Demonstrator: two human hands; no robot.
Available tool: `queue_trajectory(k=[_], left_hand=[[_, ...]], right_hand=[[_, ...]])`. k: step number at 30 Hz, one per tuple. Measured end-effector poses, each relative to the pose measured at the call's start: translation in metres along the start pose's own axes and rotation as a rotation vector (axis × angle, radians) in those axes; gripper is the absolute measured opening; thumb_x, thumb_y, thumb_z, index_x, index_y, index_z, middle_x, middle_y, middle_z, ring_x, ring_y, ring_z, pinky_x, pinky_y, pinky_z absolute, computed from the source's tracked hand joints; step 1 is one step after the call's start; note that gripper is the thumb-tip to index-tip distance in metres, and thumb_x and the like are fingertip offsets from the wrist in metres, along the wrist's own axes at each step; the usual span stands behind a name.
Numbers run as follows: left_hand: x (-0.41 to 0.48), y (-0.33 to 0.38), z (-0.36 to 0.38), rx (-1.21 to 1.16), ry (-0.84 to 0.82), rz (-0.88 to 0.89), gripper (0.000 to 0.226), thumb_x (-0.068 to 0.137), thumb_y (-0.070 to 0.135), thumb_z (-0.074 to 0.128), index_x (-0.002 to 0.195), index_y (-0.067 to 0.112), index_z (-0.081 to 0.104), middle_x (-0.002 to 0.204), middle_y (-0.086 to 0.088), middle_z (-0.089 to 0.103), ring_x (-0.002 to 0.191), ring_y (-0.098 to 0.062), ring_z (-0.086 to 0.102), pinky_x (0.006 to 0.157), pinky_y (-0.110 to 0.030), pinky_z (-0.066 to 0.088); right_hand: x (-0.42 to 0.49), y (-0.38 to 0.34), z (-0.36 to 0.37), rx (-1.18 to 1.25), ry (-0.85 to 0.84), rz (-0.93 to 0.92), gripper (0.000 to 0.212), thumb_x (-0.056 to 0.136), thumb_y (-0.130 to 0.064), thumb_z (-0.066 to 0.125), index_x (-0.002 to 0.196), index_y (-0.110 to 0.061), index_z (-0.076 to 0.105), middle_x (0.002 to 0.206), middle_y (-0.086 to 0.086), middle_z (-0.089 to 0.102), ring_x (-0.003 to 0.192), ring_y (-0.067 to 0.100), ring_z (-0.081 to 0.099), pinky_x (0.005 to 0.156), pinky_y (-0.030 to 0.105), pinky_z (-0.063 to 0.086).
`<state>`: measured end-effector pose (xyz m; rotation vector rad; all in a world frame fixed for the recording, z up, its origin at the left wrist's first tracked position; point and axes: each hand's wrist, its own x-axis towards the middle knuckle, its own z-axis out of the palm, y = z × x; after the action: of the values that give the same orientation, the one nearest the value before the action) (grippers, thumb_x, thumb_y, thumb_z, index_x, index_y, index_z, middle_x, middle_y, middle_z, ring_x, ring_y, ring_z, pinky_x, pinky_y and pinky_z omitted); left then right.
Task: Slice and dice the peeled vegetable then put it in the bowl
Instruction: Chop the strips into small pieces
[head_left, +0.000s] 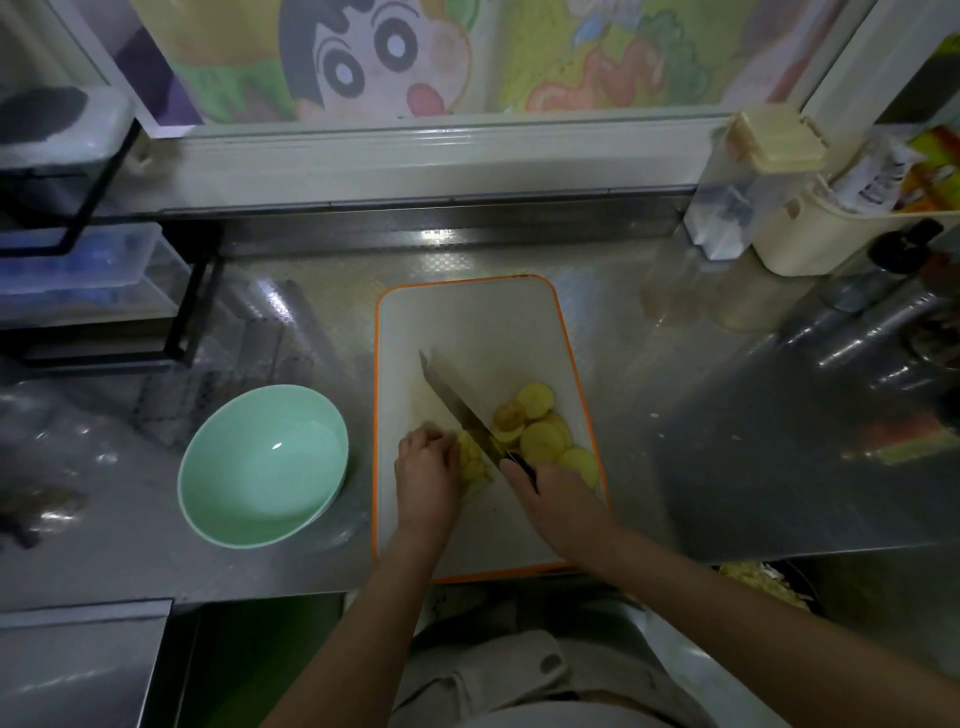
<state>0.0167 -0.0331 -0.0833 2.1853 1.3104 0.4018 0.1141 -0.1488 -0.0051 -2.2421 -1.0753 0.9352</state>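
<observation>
Dicing potato (474, 457), bowl (262, 465) waiting empty.
Risking cut: knife (460, 408), gripped in right hand (550, 501), touching left hand (427, 475) fingertips (451, 451) clamping potato.

A cutting board (483, 322) lay on the counter (675, 415), with a bowl (262, 467) just beside it at nine o'clock. Slices (543, 428) sat on the board's three o'clock side. Containers (748, 182) stood well off at two o'clock, a rack (98, 291) at ten.
</observation>
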Motion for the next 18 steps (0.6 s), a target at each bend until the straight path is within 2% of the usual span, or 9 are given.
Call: queue_trajectory(k=[2,4,9,11,15,17,18], left_hand=[[0.0,0.001,0.0,-0.012,0.008,0.019,0.023,0.09,0.009,0.055,0.108,0.004,0.069,0.108,-0.012,0.061,0.102,-0.027,0.048,0.087,-0.028,0.037],[0.0,0.0,0.0,-0.024,0.012,0.027,0.022,0.088,0.009,0.058,0.106,0.004,0.069,0.107,-0.011,0.062,0.101,-0.026,0.049,0.086,-0.026,0.036],[0.003,0.0,-0.002,-0.045,0.027,0.005,0.018,0.084,0.006,0.062,0.099,0.004,0.072,0.104,-0.012,0.065,0.099,-0.027,0.053,0.083,-0.023,0.035],[0.004,0.0,-0.002,-0.041,0.03,-0.002,0.017,0.082,0.005,0.064,0.096,0.003,0.073,0.102,-0.012,0.065,0.098,-0.028,0.053,0.081,-0.022,0.033],[0.005,-0.002,0.0,-0.026,0.027,0.004,0.015,0.079,0.004,0.067,0.092,0.003,0.074,0.101,-0.012,0.066,0.097,-0.028,0.053,0.077,-0.017,0.029],[0.005,-0.003,0.0,-0.038,0.034,0.002,0.014,0.078,0.003,0.068,0.09,0.002,0.074,0.099,-0.013,0.066,0.096,-0.029,0.054,0.077,-0.016,0.028],[0.005,-0.003,0.001,-0.042,0.034,-0.002,0.013,0.078,0.003,0.068,0.09,0.002,0.074,0.098,-0.013,0.066,0.096,-0.029,0.054,0.077,-0.017,0.029]], right_hand=[[0.001,-0.002,0.0,-0.018,-0.012,0.001,0.045,0.1,-0.038,0.037,0.059,-0.019,0.036,0.081,0.02,0.063,0.069,0.022,0.052,0.054,0.023,0.025],[0.003,-0.003,-0.002,-0.049,-0.042,0.016,0.045,0.1,-0.039,0.036,0.06,-0.02,0.035,0.082,0.019,0.062,0.07,0.024,0.053,0.055,0.023,0.026],[0.007,-0.004,-0.008,-0.077,-0.174,0.073,0.043,0.099,-0.048,0.026,0.064,-0.023,0.035,0.066,-0.001,0.046,0.074,0.02,0.05,0.068,0.025,0.034],[0.009,-0.005,-0.009,-0.092,-0.173,0.076,0.043,0.099,-0.048,0.026,0.065,-0.024,0.035,0.073,0.004,0.053,0.08,0.026,0.056,0.069,0.026,0.036],[0.011,-0.008,-0.007,-0.186,-0.134,0.077,0.041,0.101,-0.042,0.031,0.064,-0.023,0.029,0.1,0.019,0.065,0.093,0.031,0.062,0.066,0.029,0.039],[0.011,-0.005,-0.006,-0.145,-0.16,0.09,0.038,0.101,-0.043,0.03,0.073,-0.019,0.04,0.101,0.018,0.063,0.098,0.033,0.06,0.073,0.031,0.042],[0.01,-0.005,-0.006,-0.122,-0.175,0.104,0.039,0.101,-0.044,0.028,0.086,-0.015,0.049,0.094,0.014,0.06,0.1,0.034,0.059,0.078,0.031,0.043]])
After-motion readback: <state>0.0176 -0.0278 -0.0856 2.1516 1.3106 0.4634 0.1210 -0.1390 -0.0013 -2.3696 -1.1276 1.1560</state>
